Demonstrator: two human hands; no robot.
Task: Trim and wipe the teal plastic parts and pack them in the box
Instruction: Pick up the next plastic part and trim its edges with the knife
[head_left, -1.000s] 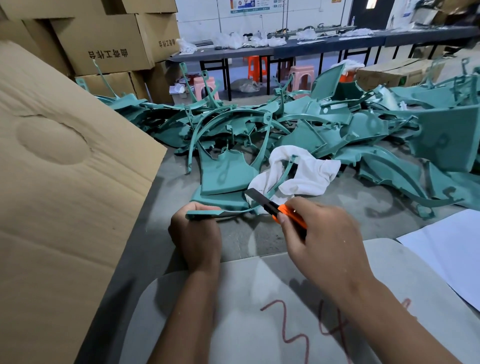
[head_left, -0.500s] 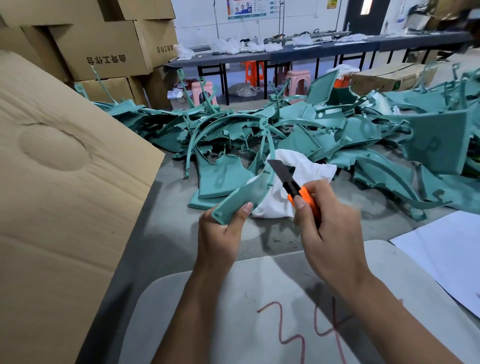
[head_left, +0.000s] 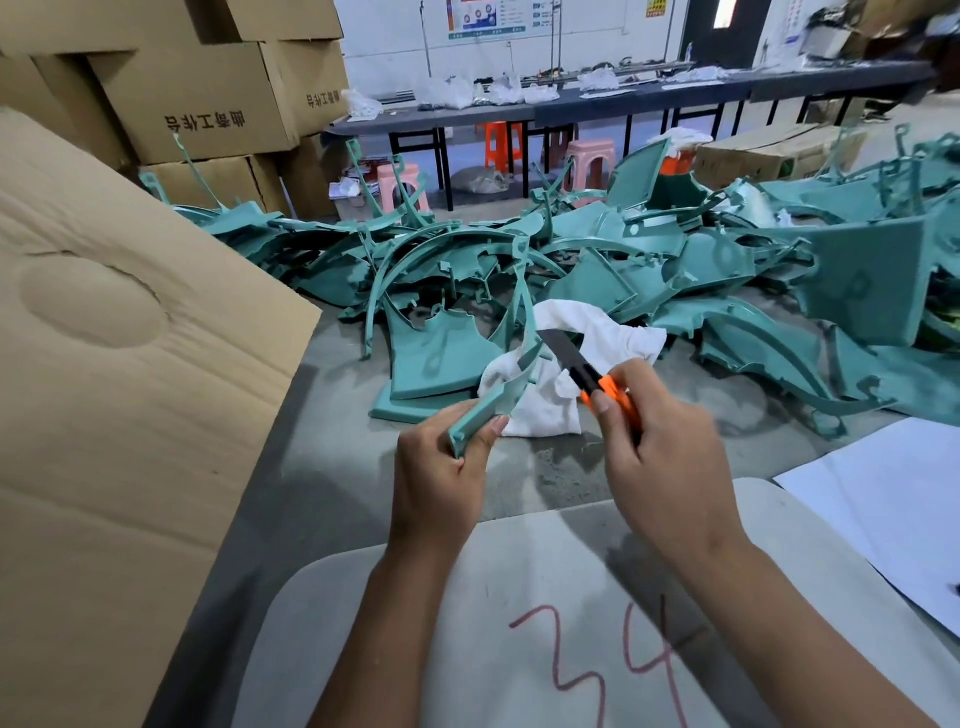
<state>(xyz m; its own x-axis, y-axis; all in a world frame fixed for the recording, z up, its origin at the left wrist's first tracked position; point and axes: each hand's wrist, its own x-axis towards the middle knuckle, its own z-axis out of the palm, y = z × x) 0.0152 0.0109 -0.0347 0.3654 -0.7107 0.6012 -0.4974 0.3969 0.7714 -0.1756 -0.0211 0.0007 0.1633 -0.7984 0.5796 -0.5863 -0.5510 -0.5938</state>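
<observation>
My left hand (head_left: 441, 478) grips the near end of a long curved teal strip (head_left: 511, 376), tilted up and away toward the pile. My right hand (head_left: 665, 457) holds an orange utility knife (head_left: 605, 387) with its dark blade (head_left: 561, 348) out, the tip close to the strip's inner edge. A white cloth (head_left: 592, 338) lies on the table just behind both hands. A big heap of teal plastic parts (head_left: 675, 275) covers the far half of the table. The flap of the cardboard box (head_left: 119, 389) fills the left side.
A grey board marked "34" in red (head_left: 597, 649) lies under my forearms. White sheets (head_left: 893, 499) lie at the right. Stacked cartons (head_left: 208, 98) stand at the back left, with long tables and pink and orange stools behind.
My left hand lifted the teal strip off the table and turned it upright. The knife came up with it, its blade now beside the strip.
</observation>
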